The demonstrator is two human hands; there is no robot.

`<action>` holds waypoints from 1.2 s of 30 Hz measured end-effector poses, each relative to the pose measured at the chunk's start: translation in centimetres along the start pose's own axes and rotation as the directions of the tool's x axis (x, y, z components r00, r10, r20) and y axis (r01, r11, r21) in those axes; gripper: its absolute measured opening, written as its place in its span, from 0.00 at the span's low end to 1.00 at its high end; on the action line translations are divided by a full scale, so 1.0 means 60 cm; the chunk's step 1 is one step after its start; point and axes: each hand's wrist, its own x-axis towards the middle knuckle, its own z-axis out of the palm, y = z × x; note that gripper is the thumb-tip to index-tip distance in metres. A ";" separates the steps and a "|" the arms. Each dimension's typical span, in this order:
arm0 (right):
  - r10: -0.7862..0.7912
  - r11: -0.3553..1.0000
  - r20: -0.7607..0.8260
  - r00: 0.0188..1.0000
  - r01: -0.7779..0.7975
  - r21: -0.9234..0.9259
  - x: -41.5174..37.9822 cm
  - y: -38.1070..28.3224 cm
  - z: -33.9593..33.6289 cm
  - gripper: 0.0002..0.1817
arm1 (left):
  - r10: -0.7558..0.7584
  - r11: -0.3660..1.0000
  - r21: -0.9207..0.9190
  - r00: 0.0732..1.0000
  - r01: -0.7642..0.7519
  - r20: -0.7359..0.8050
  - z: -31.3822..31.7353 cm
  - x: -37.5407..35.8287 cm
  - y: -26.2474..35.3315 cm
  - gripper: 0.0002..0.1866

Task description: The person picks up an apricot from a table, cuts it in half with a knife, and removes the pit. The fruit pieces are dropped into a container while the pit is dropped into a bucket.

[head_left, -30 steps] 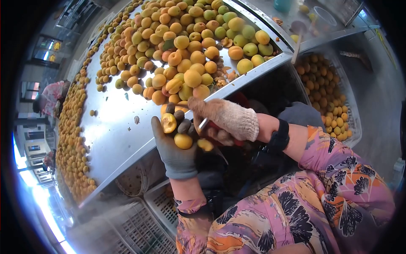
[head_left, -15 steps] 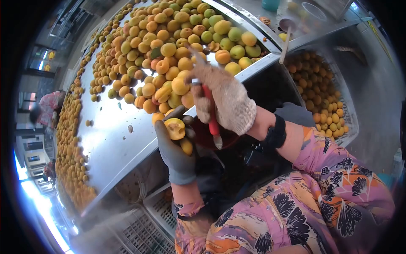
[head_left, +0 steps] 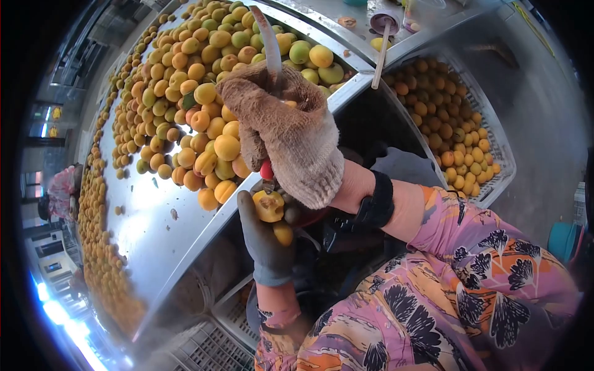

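Observation:
My left hand [head_left: 266, 250], in a grey coated glove, is closed around a cut apricot [head_left: 270, 207] with its flesh facing up. A second apricot piece [head_left: 283, 233] sits lower in the same palm. My right hand [head_left: 294, 133], in a brown and white knit glove, grips a red-handled knife [head_left: 266, 170]. Its curved blade [head_left: 267, 40] points up, away from the fruit. The metal tip at the handle's other end meets the cut face of the apricot; the glove hides most of the handle.
Whole apricots [head_left: 179, 80] are heaped on a metal table [head_left: 145, 213] with a raised edge. On the right stands a plastic crate [head_left: 508, 164] of apricots. A purple cup [head_left: 383, 23] with a stick is beyond the table edge. Another person [head_left: 62, 188] is at far left.
My right hand has come down and left, bringing the handle's tip onto the cut apricot. The knife blade now points up in plain sight. My left hand still holds the fruit.

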 end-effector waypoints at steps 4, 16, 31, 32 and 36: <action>-0.113 0.988 0.123 0.986 0.125 -0.093 -0.013 0.010 -0.003 0.06 | 0.155 0.965 0.202 0.985 -0.167 0.071 -0.030 -0.002 -0.014 0.21; -0.318 0.910 0.326 0.890 0.383 -0.159 -0.024 0.046 0.005 0.08 | 0.569 -0.070 0.846 0.675 -0.528 0.469 -0.052 -0.003 -0.009 0.30; 0.336 0.941 0.383 0.861 -0.328 -0.090 -0.001 0.028 -0.018 0.27 | 0.104 0.841 0.505 0.974 -0.193 0.199 -0.069 -0.030 -0.005 0.23; 0.371 0.871 0.501 0.782 -0.479 0.103 0.000 0.028 -0.023 0.20 | -0.111 0.994 0.034 0.956 0.106 0.273 -0.076 -0.029 -0.011 0.20; 0.580 0.634 0.392 0.714 -0.698 0.333 -0.004 0.020 -0.009 0.27 | -0.216 0.914 -0.323 0.968 0.246 0.127 -0.017 -0.053 -0.015 0.28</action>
